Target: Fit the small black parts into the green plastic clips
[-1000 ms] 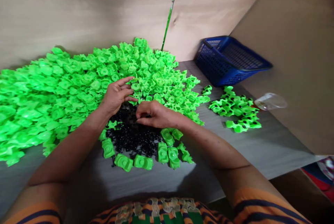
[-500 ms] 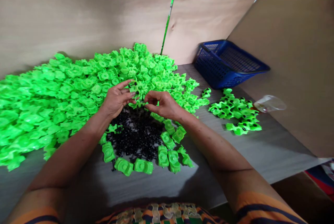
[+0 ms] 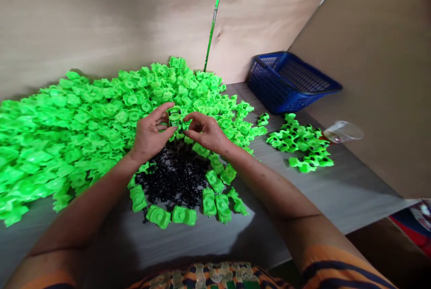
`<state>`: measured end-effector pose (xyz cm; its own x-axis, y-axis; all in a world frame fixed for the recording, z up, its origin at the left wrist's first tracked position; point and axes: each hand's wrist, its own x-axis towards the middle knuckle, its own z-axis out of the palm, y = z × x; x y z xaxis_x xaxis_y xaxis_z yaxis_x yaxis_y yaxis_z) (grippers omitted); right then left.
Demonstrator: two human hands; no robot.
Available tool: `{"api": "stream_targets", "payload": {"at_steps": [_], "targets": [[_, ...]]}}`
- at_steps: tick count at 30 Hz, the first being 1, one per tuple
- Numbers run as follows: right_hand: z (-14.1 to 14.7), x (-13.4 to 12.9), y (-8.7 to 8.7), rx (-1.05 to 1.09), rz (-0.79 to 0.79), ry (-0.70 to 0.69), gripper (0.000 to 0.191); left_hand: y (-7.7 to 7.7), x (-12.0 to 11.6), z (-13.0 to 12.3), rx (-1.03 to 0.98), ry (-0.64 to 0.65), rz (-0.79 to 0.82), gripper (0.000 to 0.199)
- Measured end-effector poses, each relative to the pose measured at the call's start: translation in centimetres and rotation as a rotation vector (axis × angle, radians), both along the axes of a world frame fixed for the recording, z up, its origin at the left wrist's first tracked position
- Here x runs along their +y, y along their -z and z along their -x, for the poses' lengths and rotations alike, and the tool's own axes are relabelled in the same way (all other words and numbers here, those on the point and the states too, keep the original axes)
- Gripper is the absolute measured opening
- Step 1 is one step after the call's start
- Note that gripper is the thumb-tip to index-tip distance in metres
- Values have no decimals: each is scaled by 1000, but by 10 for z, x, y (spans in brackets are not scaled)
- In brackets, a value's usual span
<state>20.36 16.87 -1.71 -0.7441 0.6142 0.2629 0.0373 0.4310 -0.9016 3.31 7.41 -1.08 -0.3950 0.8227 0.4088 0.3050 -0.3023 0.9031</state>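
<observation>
My left hand (image 3: 151,131) grips a green toy car body (image 3: 174,116) with its underside showing and black axles across it. Close to its right side is my right hand (image 3: 206,132), thumb and forefinger nearly together; whatever lies between the fingertips is too small to make out. Below the hands lies a heap of black axle pieces (image 3: 177,176). Green car bodies (image 3: 184,215) ring its front and right edges. A big pile of green bodies (image 3: 84,118) spreads behind and to the left.
A blue plastic basket (image 3: 286,84) stands at the back right. In front of it lie green cars with black wheels (image 3: 303,143), beside a clear cup (image 3: 343,131) on its side. A thin green stick (image 3: 210,33) stands upright against the back wall.
The held car body has turned so both axles show across it. My left fingers have shifted around it, and my right hand has moved slightly left with the view.
</observation>
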Motion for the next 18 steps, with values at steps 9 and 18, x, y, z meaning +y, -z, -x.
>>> {"api": "stream_targets", "payload": {"at_steps": [9, 18], "targets": [[1, -3, 0, 2, 33, -1, 23, -4, -2, -3, -4, -37, 30, 58], [2, -5, 0, 23, 93, -1, 26, -13, -9, -8, 92, -131, 42, 49]]}}
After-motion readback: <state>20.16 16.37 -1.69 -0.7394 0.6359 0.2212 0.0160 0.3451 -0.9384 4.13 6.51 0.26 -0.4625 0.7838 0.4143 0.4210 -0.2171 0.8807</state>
